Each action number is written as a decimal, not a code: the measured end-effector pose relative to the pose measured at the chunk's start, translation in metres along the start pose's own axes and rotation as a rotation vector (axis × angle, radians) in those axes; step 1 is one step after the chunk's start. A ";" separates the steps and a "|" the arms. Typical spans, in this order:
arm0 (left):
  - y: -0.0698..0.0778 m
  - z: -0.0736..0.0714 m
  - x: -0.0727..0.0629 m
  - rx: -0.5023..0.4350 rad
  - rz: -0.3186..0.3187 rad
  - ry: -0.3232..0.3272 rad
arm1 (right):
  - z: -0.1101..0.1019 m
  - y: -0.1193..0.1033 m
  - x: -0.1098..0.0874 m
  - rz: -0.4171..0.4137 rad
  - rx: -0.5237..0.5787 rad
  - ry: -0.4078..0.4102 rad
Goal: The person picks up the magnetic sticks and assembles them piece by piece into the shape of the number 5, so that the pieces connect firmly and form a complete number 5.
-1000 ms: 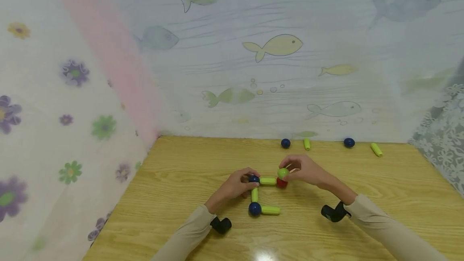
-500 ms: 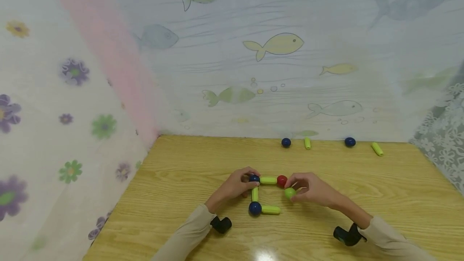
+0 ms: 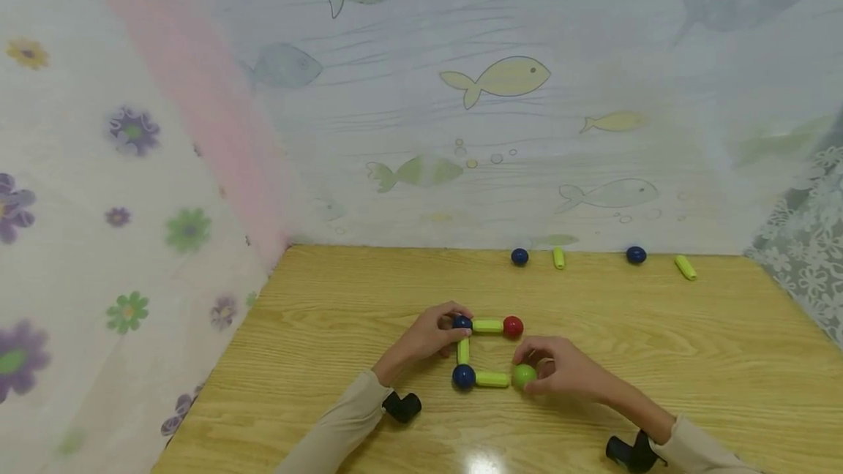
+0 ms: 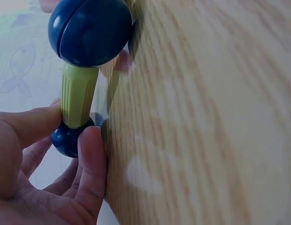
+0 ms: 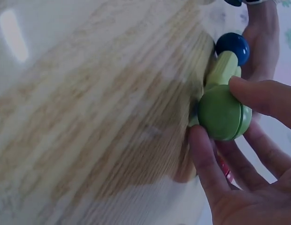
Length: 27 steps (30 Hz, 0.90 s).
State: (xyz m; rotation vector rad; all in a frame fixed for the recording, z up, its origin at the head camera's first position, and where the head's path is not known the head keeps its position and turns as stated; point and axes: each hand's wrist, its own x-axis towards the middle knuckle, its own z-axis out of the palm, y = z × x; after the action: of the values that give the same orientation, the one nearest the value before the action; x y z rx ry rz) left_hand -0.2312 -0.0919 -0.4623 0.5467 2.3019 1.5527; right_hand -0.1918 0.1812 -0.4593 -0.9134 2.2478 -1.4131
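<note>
A frame of balls and yellow-green rods lies on the table. My left hand (image 3: 428, 331) grips its far-left blue ball (image 3: 463, 323), also seen between the fingers in the left wrist view. A rod (image 3: 488, 326) runs right from there to a red ball (image 3: 513, 327). Another rod (image 3: 463, 350) links it to the near blue ball (image 3: 464, 376), from which a third rod (image 3: 491, 380) points right. My right hand (image 3: 560, 371) pinches a green ball (image 5: 221, 112) by that rod's free end. Whether ball and rod touch, I cannot tell.
Along the table's far edge lie two loose blue balls (image 3: 519, 257) and two loose rods (image 3: 558, 258). Behind them hangs a fish-patterned cloth (image 3: 395, 93). A flowered cloth (image 3: 145, 254) covers the left side.
My right hand has carried the green ball from over the red ball toward me, down to the near rod's end. The left hand has stayed on the far blue ball.
</note>
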 end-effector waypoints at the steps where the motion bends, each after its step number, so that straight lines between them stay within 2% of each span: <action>1: 0.004 0.000 -0.002 -0.002 0.007 0.002 | 0.002 0.000 0.000 -0.009 -0.018 0.006; 6: 0.024 -0.001 -0.011 0.000 0.022 0.002 | 0.008 -0.005 0.002 -0.047 -0.133 0.013; 12: 0.022 0.000 -0.010 0.021 0.032 0.020 | 0.018 -0.012 0.010 -0.072 -0.360 0.039; 15: 0.020 0.001 -0.009 0.029 0.029 0.025 | 0.024 -0.013 0.013 -0.046 -0.441 0.045; 19: 0.018 0.001 -0.007 0.024 0.025 0.027 | 0.030 -0.016 0.016 0.003 -0.475 0.052; 27: 0.021 0.002 -0.009 0.030 0.017 0.026 | 0.033 -0.018 0.016 0.007 -0.460 0.082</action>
State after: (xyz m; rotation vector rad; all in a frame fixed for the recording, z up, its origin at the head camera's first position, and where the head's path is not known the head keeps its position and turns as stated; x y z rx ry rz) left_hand -0.2198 -0.0871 -0.4432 0.5584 2.3491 1.5442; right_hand -0.1780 0.1428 -0.4570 -0.9906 2.6940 -0.9559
